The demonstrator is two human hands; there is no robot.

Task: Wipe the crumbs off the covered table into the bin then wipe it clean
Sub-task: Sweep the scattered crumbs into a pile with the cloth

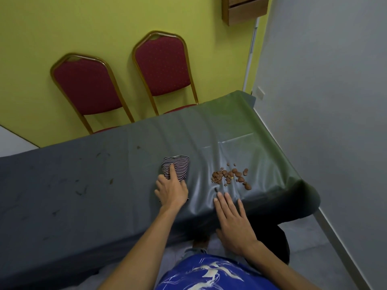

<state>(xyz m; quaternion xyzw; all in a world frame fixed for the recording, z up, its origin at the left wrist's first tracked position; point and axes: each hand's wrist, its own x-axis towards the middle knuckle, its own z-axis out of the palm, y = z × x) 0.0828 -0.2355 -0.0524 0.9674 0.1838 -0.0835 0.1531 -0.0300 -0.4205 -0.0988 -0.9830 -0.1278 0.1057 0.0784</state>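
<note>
A dark grey-green plastic cover lies over the table (104, 185). A heap of brown crumbs (229, 176) sits near its right front corner. A striped black-and-white cloth (178, 166) lies left of the crumbs. My left hand (171, 190) rests on the cloth's near part, index finger stretched over it and the other fingers curled at its edge. My right hand (232, 220) lies flat with straight fingers at the table's front edge, just below the crumbs and apart from them. A dark bin (280, 241) shows below the table's right corner, mostly hidden.
Two red chairs with gold frames (161, 68) stand against the yellow wall behind the table. A grey wall (324, 101) runs close along the table's right end. Small dark specks (81, 189) dot the cover at the left.
</note>
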